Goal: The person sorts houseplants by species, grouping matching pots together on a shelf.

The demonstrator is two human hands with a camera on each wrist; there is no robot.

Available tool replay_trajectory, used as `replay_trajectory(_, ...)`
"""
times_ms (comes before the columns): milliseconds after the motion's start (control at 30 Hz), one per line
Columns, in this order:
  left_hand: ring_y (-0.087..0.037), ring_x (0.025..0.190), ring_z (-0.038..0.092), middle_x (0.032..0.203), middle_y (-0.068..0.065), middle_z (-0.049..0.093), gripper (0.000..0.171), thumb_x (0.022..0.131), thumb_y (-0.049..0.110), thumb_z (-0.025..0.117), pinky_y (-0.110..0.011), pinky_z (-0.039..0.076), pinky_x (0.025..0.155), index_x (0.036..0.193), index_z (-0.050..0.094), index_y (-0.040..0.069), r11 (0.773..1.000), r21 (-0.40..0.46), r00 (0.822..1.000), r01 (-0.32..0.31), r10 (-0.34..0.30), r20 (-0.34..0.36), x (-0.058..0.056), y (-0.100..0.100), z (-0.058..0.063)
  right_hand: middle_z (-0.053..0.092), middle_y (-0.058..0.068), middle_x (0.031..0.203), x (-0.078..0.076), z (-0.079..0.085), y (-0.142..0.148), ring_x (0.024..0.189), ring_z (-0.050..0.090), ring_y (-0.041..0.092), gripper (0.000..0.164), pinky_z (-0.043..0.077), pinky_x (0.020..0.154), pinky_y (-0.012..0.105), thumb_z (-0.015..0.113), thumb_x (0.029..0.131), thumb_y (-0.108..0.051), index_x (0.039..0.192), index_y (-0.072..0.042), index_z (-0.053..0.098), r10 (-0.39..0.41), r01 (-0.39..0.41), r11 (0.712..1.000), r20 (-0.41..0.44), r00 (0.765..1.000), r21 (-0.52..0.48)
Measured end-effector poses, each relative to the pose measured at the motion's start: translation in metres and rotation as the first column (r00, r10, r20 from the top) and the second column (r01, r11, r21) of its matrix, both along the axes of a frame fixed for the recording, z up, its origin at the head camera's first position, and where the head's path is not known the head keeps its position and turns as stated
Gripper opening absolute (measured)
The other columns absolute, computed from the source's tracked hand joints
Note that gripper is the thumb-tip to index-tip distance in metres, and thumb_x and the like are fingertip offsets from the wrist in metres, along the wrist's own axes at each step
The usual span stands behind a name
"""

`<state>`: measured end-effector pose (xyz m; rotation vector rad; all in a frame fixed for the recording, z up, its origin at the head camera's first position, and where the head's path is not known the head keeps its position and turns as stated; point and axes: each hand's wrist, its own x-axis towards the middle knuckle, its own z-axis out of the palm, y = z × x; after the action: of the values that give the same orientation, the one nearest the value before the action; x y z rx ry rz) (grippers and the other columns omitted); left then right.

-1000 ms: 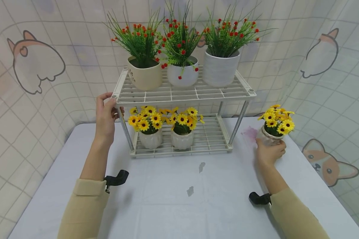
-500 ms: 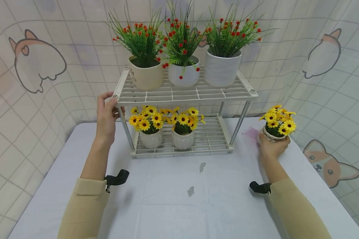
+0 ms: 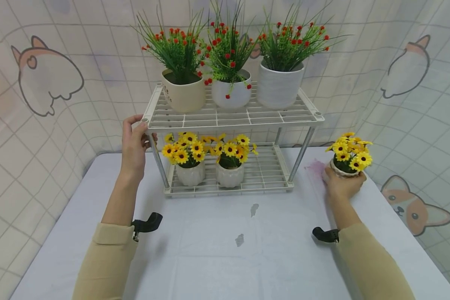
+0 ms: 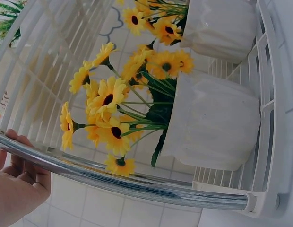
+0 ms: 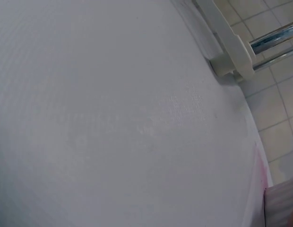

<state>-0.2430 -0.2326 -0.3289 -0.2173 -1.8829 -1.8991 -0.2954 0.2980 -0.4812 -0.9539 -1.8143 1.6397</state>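
A two-tier white wire shelf rack with chrome posts stands on the table. My left hand grips its upper left front corner; in the left wrist view, fingers reach behind the chrome post. Two small white pots of yellow flowers, a left one and a right one, sit on the lower tier. To the right of the rack, my right hand holds a third small pot of yellow flowers, upright at the table. Its lower part is mostly hidden by the hand.
Red-flowered plants stand on the top tier in a cream pot, a round white pot and a larger white pot. A white cloth covers the table. A tile-patterned curtain hangs behind and at both sides.
My right hand has moved slightly away and to the right round the yellow-flowered pot, covering more of it. My left hand stays on the rack corner.
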Motion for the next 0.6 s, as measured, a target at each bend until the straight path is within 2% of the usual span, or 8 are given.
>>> replay_trajectory(100, -0.019, 0.084, 0.051, 0.105, -0.01, 0.057, 0.031, 0.107, 0.032, 0.04, -0.032, 0.038, 0.082, 0.135, 0.041, 0.018, 1.0, 0.001, 1.0, -0.001, 0.001, 0.0, 0.0, 0.001, 0.0, 0.029, 0.001, 0.162, 0.003, 0.0, -0.002, 0.147, 0.024, 0.007, 0.102, 0.01, 0.115, 0.016, 0.088, 0.079, -0.021, 0.156, -0.018, 0.021, -0.006, 0.006, 1.0, -0.009, 1.0, -0.004)
replay_trajectory(267, -0.019, 0.083, 0.051, 0.103, -0.008, 0.056, 0.031, 0.107, 0.032, 0.04, -0.032, 0.038, 0.081, 0.135, 0.041, 0.018, 1.0, 0.004, 1.0, 0.001, -0.001, -0.004, 0.001, 0.0, 0.0, 0.032, 0.003, 0.161, 0.009, 0.001, -0.006, 0.146, 0.027, 0.008, 0.101, 0.013, 0.114, 0.016, 0.089, 0.077, -0.021, 0.154, -0.015, 0.024, 0.001, -0.001, 1.0, -0.012, 1.0, 0.002)
replay_trajectory(600, -0.019, 0.084, 0.051, 0.102, -0.007, 0.056, 0.03, 0.107, 0.031, 0.042, -0.032, 0.039, 0.081, 0.134, 0.041, 0.018, 1.0, 0.015, 1.0, 0.01, -0.01, -0.007, 0.0, 0.0, 0.0, 0.028, 0.007, 0.163, 0.032, 0.003, -0.016, 0.15, 0.024, 0.014, 0.101, 0.011, 0.117, 0.02, 0.087, 0.081, -0.021, 0.154, -0.012, 0.018, 0.107, -0.108, 0.992, 0.028, 0.994, 0.062)
